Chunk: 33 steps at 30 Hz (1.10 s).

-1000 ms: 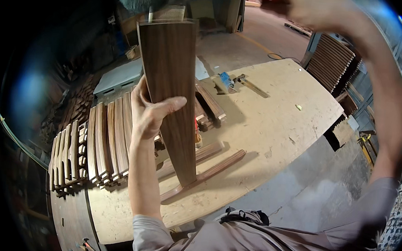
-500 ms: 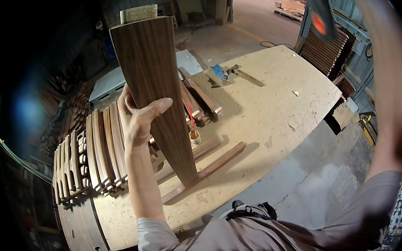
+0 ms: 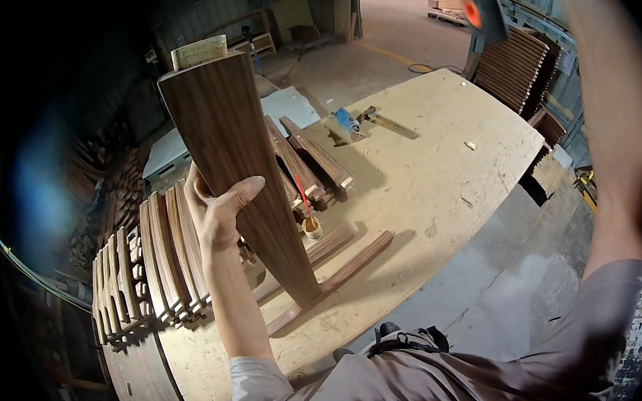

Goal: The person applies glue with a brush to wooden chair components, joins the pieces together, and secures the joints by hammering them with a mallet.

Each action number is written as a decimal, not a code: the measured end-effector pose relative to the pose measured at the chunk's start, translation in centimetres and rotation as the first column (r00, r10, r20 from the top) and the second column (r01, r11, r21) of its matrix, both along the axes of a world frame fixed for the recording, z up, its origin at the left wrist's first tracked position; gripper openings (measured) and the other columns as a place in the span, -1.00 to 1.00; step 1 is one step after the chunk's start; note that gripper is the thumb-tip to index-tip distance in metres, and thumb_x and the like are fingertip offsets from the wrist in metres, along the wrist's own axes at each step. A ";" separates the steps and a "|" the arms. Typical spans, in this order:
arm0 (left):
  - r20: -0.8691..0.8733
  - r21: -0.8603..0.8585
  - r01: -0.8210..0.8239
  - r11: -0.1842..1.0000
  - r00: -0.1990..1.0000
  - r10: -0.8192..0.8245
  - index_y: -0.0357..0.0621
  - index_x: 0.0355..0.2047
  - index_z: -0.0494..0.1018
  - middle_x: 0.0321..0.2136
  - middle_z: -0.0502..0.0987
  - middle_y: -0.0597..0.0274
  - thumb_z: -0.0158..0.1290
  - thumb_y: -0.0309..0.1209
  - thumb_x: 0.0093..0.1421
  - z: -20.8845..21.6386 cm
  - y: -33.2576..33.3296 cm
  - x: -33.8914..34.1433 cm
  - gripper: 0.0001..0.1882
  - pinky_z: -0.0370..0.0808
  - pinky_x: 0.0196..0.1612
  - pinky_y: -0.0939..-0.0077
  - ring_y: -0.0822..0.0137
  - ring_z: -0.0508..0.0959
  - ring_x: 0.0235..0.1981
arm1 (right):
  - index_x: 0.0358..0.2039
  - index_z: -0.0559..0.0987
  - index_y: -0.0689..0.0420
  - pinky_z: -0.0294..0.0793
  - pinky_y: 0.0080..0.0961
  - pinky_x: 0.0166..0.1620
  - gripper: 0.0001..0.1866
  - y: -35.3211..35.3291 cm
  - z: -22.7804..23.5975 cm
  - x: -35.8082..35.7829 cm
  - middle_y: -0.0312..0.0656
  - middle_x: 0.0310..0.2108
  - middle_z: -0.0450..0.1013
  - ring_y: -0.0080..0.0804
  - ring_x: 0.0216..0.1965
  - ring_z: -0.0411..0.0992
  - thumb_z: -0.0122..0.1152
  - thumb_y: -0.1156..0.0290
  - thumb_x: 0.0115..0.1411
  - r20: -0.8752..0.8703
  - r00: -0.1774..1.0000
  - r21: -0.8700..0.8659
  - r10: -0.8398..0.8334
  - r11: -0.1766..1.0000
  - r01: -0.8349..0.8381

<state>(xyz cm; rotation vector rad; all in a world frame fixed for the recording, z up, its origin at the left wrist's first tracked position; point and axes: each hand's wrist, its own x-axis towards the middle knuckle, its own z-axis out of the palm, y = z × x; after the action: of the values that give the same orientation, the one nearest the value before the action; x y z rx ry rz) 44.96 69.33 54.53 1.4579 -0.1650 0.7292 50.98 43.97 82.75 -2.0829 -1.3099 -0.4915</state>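
Note:
My left hand [image 3: 225, 213] grips a broad, dark-brown wooden board [image 3: 226, 132], thumb across its front. The board leans upright, with a pale tenon [image 3: 200, 52] at its top end. Its lower end meets a slender curved wooden rail [image 3: 358, 261] lying on the table; the joint's details cannot be made out. My right forearm [image 3: 622, 145] rises along the right side and leaves the picture at the top, so the hand is out of sight. Near it, a dark tool head with an orange spot [image 3: 487, 16] is cut by the upper edge.
On the pale worktable [image 3: 456, 157] lie a hammer [image 3: 392, 124], a blue-bodied tool [image 3: 346, 120] and a small glue-coloured cup [image 3: 311, 227] with a red stick. Grooved wooden pieces [image 3: 316, 156] lie behind the board. Several slats [image 3: 167, 246] line the left; stacked parts [image 3: 511, 69] stand far right.
The dark tool head has shifted left and upward in the view. My left hand keeps its grip, and the board appears slightly lower, along with the table scene.

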 end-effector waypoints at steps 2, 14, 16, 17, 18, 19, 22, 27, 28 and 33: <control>0.006 0.028 -0.018 0.999 1.000 0.018 -0.26 -0.13 0.45 -0.26 0.58 0.13 0.28 -0.56 -0.30 -0.4 0.8 -0.9 -0.41 0.51 -0.11 0.42 0.28 0.58 -0.24 | -0.53 0.43 0.38 0.35 -0.54 -0.65 -0.89 1.4 -4.6 -3.3 -0.16 -0.61 0.37 -0.46 -0.68 0.31 -0.03 0.61 0.09 0.068 0.986 -0.362 -0.152 0.917 0.166; 0.005 -0.043 -0.001 0.999 1.000 0.001 -0.29 -0.11 0.44 -0.27 0.57 0.14 0.21 -0.63 -0.25 -0.1 -1.3 1.0 -0.44 0.48 -0.12 0.47 0.29 0.57 -0.27 | -0.38 0.44 0.15 0.38 -0.13 -0.33 -0.86 -13.1 -40.1 12.8 0.10 -0.48 0.43 0.08 -0.39 0.44 0.04 0.37 0.08 -0.168 0.728 -0.123 -0.665 0.746 0.654; 0.015 -0.009 -0.034 0.999 0.999 0.035 -0.31 -0.10 0.44 -0.25 0.58 0.12 0.20 -0.64 -0.24 -0.2 -1.2 1.0 -0.44 0.50 -0.14 0.46 0.26 0.58 -0.25 | -0.52 0.49 0.14 0.40 -0.14 -0.34 -0.88 -17.4 -48.4 13.2 0.03 -0.50 0.46 0.05 -0.39 0.45 0.12 0.36 -0.03 -0.300 0.671 -0.248 -0.678 0.735 0.631; 0.017 0.000 -0.034 0.999 0.999 0.034 -0.32 -0.09 0.44 -0.24 0.57 0.11 0.19 -0.65 -0.23 -0.1 -1.3 0.8 -0.44 0.51 -0.13 0.44 0.25 0.58 -0.23 | -0.47 0.53 0.12 0.42 -0.13 -0.28 -0.85 -18.6 -54.0 13.8 0.03 -0.46 0.49 0.05 -0.34 0.47 0.15 0.35 -0.07 -0.266 0.561 -0.301 -0.784 0.620 0.724; 0.023 -0.041 -0.112 0.993 0.993 0.113 -0.33 -0.08 0.44 -0.22 0.57 0.10 0.17 -0.67 -0.24 -0.6 -0.5 -0.1 -0.42 0.52 -0.12 0.42 0.23 0.58 -0.21 | -0.42 0.56 0.13 0.43 -0.12 -0.21 -0.81 -18.3 -57.0 14.0 0.05 -0.38 0.51 0.06 -0.27 0.47 0.15 0.34 -0.06 -0.319 0.506 -0.396 -0.802 0.597 0.697; 0.013 -0.082 -0.220 0.972 0.975 0.221 -0.34 -0.07 0.44 -0.21 0.57 0.09 0.15 -0.68 -0.25 -1.4 0.3 -1.1 -0.41 0.52 -0.10 0.40 0.22 0.58 -0.18 | -0.40 0.58 0.14 0.43 -0.09 -0.19 -0.79 -17.4 -61.1 14.4 0.09 -0.36 0.51 0.08 -0.26 0.47 0.15 0.35 -0.07 -0.359 0.467 -0.483 -0.808 0.589 0.647; -0.079 -0.268 -0.495 0.826 0.866 0.493 -0.29 0.09 0.31 -0.10 0.51 0.08 0.17 -0.73 -0.28 -5.1 1.1 -1.3 -0.22 0.59 -0.24 0.47 0.19 0.57 -0.16 | -0.32 0.59 0.15 0.41 -0.13 -0.09 -0.74 -21.8 -65.5 15.8 0.09 -0.22 0.47 0.05 -0.13 0.41 0.20 0.33 -0.04 -0.205 0.458 -0.592 -0.865 0.482 0.645; 0.123 0.132 -0.606 0.784 0.795 0.594 -0.39 0.21 0.11 0.11 0.32 0.03 0.12 -0.51 0.05 -3.1 -0.6 -2.7 -0.28 0.09 0.26 0.40 0.22 0.29 0.15 | -0.15 0.51 0.16 0.35 -0.19 0.02 -0.64 -14.5 -65.3 17.4 0.00 -0.09 0.39 -0.01 -0.01 0.32 0.23 0.33 0.01 -0.179 0.818 -0.377 -0.547 0.806 0.457; 0.156 0.219 -0.636 0.740 0.771 0.617 -0.39 0.21 0.11 0.12 0.30 0.01 0.17 -0.41 0.04 -1.9 -1.8 -3.2 -0.24 0.08 0.26 0.40 0.22 0.27 0.16 | -0.13 0.50 0.16 0.38 -0.17 -0.03 -0.63 -10.5 -63.5 16.7 -0.04 -0.09 0.40 -0.04 -0.04 0.34 0.24 0.34 0.02 -0.191 0.892 -0.342 -0.409 0.880 0.330; 0.383 0.543 -0.764 0.348 0.594 0.708 -0.32 0.11 0.24 -0.06 0.40 0.01 0.37 -0.10 -0.19 -0.6 -1.9 -1.2 -0.08 0.38 0.04 0.36 0.18 0.42 0.01 | -0.16 0.50 0.21 0.36 -0.22 0.01 -0.67 3.8 -67.7 16.6 -0.06 -0.14 0.43 -0.11 -0.05 0.35 0.06 0.38 0.05 0.096 0.979 -0.253 0.180 0.955 -0.151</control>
<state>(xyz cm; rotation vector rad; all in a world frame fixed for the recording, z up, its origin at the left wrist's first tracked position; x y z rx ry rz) 43.80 67.45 53.96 2.2423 0.2522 1.6186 67.55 47.79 15.07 -2.1415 -1.6735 -0.4009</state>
